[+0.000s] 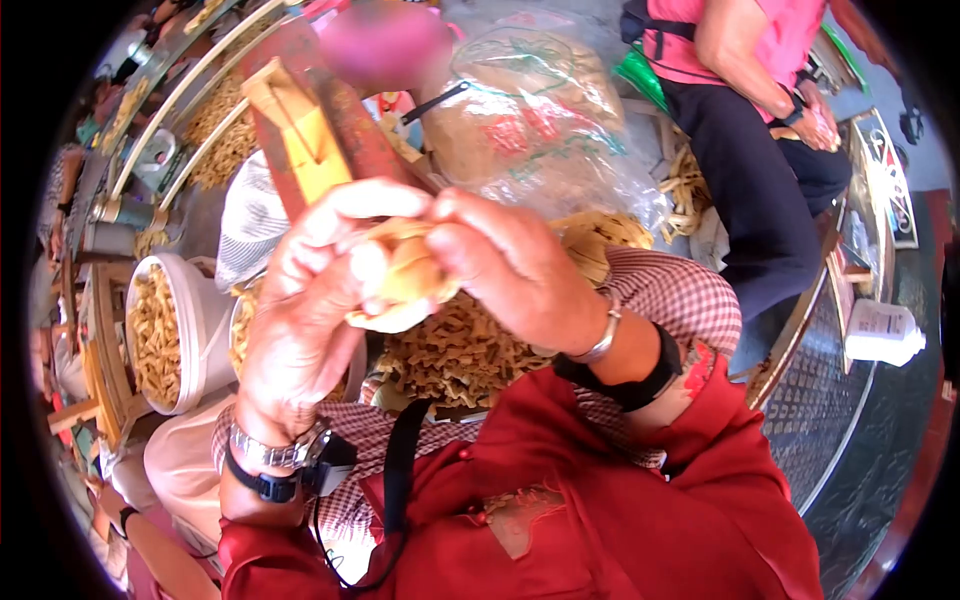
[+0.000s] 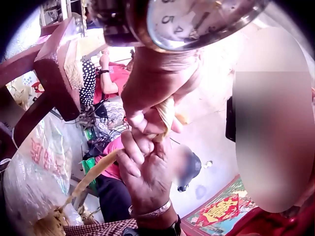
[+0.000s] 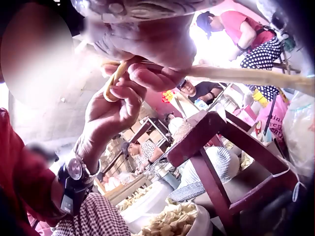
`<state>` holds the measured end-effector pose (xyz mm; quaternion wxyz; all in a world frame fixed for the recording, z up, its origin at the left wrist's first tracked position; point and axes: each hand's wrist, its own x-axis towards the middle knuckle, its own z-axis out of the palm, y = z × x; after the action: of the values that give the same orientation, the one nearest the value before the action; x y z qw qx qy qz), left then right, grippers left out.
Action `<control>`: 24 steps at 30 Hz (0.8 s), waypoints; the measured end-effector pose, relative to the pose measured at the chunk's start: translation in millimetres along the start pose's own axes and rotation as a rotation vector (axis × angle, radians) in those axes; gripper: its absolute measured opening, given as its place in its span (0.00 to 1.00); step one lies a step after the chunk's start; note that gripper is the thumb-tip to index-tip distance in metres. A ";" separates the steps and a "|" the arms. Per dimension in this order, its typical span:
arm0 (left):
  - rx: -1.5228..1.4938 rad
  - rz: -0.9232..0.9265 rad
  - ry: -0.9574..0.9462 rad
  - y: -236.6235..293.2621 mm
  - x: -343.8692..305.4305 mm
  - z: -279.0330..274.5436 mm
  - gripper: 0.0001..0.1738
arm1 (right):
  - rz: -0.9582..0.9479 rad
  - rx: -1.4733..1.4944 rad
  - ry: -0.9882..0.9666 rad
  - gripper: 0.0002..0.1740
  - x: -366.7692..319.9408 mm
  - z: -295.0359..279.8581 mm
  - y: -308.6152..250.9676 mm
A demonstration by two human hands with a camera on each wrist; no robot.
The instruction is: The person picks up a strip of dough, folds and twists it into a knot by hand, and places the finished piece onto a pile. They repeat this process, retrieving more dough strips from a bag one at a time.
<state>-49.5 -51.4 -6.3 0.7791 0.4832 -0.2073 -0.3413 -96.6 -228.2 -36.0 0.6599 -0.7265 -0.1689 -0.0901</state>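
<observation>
Both hands meet in front of the chest around a pale yellow, flat, pliable strip [image 1: 408, 268], folded over into a loop or knot. My left hand [image 1: 305, 300], with a watch at the wrist, pinches it between thumb and fingers. From the other side, my right hand [image 1: 515, 265], wearing a silver bracelet, grips it with thumb and bent fingers. In the right wrist view a long tail of the strip [image 3: 251, 77] runs out from the right hand. A heap of small twisted yellowish pieces [image 1: 460, 350] lies below the hands.
A white bucket [image 1: 205, 330] of similar pieces stands at the left. Beyond the hands are a dark red wooden stand [image 1: 365, 130] and a big clear plastic bag [image 1: 540, 110]. A seated person in pink [image 1: 735, 60] is at the right, near a white bottle [image 1: 885, 333].
</observation>
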 end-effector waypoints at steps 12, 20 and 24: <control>0.511 0.007 0.095 -25.2 -0.4 0.3 0.23 | 0.291 0.265 0.045 0.14 -11.4 19.1 20.6; -0.102 -0.232 -0.026 -18.6 -1.2 -7.8 0.29 | 0.295 0.342 0.139 0.22 -13.8 18.9 14.6; -0.217 -0.224 0.060 -9.3 -3.2 -14.7 0.27 | 0.257 0.087 0.212 0.18 -16.2 -1.6 31.1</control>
<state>-45.2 -42.9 -21.1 0.7897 0.4262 -0.0905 -0.4319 -100.2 -234.1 -70.4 0.7110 -0.6992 -0.0078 -0.0740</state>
